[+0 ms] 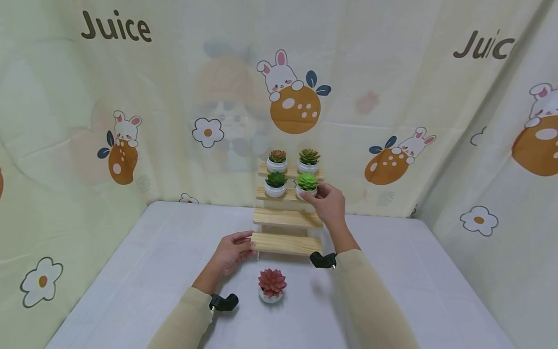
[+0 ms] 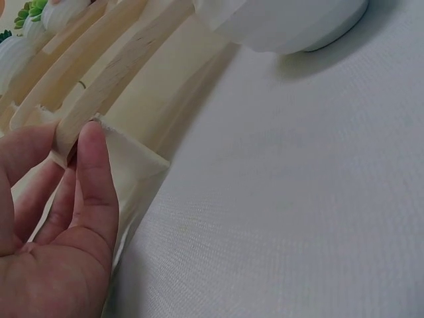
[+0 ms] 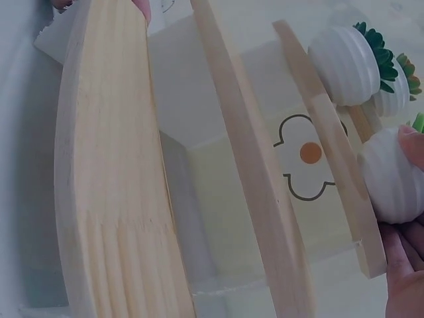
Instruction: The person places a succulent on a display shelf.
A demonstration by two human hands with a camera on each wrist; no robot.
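Note:
A small stepped wooden shelf (image 1: 287,244) with pale planks stands toward the back of the table. My left hand (image 1: 232,251) pinches the left end of its lowest plank; in the left wrist view, thumb and fingers close on the plank end (image 2: 68,136). On the right of the second plank from the top, my right hand (image 1: 330,206) holds the white pot (image 3: 392,175) of a bright green succulent (image 1: 307,181). Left of it on that plank sits a dark green succulent (image 1: 276,179). The top plank bears a reddish-brown succulent (image 1: 277,156) and an olive-green succulent (image 1: 309,156).
A red succulent (image 1: 272,283) in a white pot stands on the white tabletop (image 1: 383,291) in front of the shelf, between the forearms. Behind the shelf hangs a patterned curtain (image 1: 244,189), with more curtain along both sides.

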